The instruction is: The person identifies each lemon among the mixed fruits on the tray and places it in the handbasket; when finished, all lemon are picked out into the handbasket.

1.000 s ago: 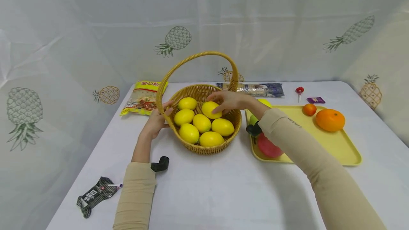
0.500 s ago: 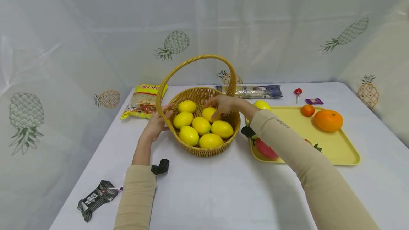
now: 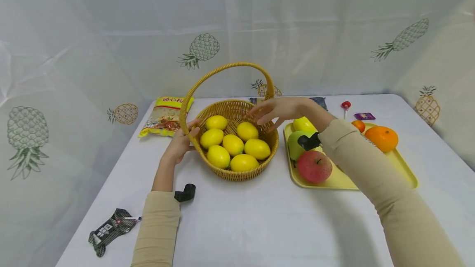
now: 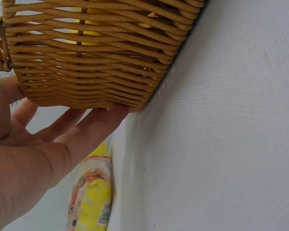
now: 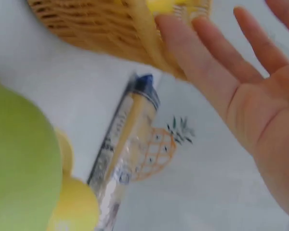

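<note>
A round wicker basket [image 3: 239,175] with a tall arched handle stands on the table, holding several lemons [image 3: 233,145]. My left hand [image 3: 180,145] holds the basket's left side by the handle's foot. In the left wrist view its fingers [image 4: 94,127] lie along the outer wicker wall. Above the basket's right rim is my right hand [image 3: 283,109], fingers spread and holding nothing. Just left of and below it, a lemon [image 3: 247,131] lies among the others. In the blurred right wrist view, the fingertips [image 5: 173,29] overlap the basket's edge.
Right of the basket lies a yellow tray [image 3: 339,182] with a red apple [image 3: 314,167], a green apple [image 3: 295,145] and oranges [image 3: 382,138]. A pasta bag [image 3: 163,116], a long packet [image 5: 130,144], a lollipop [image 3: 346,105] and a black wrapper [image 3: 111,230] lie around.
My right hand has let go of the lemon at the basket's back right and moved up and right. The lemon stays in the basket. My left hand keeps its place.
</note>
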Available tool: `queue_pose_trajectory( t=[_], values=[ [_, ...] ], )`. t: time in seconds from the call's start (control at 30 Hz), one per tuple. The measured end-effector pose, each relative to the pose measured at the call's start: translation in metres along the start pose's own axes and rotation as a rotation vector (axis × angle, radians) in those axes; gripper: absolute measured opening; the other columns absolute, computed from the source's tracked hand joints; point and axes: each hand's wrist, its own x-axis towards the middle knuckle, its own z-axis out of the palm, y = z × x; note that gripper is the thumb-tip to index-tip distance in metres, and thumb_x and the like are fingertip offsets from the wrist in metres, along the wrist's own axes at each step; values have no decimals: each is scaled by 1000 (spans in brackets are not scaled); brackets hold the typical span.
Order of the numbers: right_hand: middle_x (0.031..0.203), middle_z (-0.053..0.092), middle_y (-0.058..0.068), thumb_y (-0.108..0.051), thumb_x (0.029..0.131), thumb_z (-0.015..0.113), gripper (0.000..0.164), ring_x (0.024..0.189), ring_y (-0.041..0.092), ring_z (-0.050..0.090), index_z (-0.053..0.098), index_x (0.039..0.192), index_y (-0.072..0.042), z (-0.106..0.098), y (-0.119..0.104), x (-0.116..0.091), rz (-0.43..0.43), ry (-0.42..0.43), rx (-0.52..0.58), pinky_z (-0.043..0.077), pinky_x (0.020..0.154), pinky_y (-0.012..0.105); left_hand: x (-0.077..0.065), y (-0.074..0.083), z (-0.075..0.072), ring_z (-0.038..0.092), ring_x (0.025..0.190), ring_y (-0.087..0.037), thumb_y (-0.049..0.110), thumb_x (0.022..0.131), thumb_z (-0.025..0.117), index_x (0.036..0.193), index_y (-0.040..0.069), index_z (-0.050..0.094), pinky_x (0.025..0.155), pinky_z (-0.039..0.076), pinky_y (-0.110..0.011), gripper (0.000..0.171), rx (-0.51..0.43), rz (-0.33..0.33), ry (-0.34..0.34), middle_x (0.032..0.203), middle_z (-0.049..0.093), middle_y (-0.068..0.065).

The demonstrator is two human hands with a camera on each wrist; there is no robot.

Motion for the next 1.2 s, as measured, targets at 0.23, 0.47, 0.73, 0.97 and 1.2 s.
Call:
queue_pose_trajectory(
  t=[0.23, 0.47, 0.73, 0.97, 1.2],
  values=[
    [153, 29, 16, -11, 99, 54, 56, 136, 34, 33, 29, 149, -6, -23, 20, -35, -61, 82, 169, 41, 101, 50, 1, -1, -1, 28, 138, -39, 22, 105, 43, 152, 10, 31, 96, 38, -65, 50, -3, 0, -6, 156, 24, -17],
    [152, 25, 19, -14, 101, 51, 56, 136, 39, 30, 25, 151, -7, -43, 57, -58, -100, 295, 314, 35, 105, 53, 0, 0, -2, 27, 139, -38, 22, 105, 43, 152, 11, 32, 97, 37, -65, 49, -5, -8, 7, 156, 24, -16],
    [152, 23, 24, -32, 102, 49, 65, 134, 40, 32, 18, 153, -5, -51, 101, -77, -19, 437, 266, 35, 105, 53, 0, -1, -1, 26, 139, -38, 21, 105, 43, 152, 11, 32, 96, 38, -65, 49, 1, 5, 3, 156, 24, -15],
    [155, 18, 24, -32, 103, 49, 66, 137, 44, 26, 17, 153, -2, -46, 124, -71, 66, 403, 225, 33, 105, 55, 1, 0, -1, 28, 138, -38, 21, 105, 42, 152, 11, 32, 96, 38, -65, 49, 2, 2, 4, 156, 25, -15],
    [153, 14, 30, -25, 96, 61, 70, 137, 47, 22, 24, 151, -1, -34, 127, -60, 103, 349, 141, 42, 98, 55, 0, -1, -1, 26, 139, -38, 21, 105, 43, 152, 11, 32, 97, 37, -66, 49, -12, 1, 1, 157, 24, -14]
  ],
)
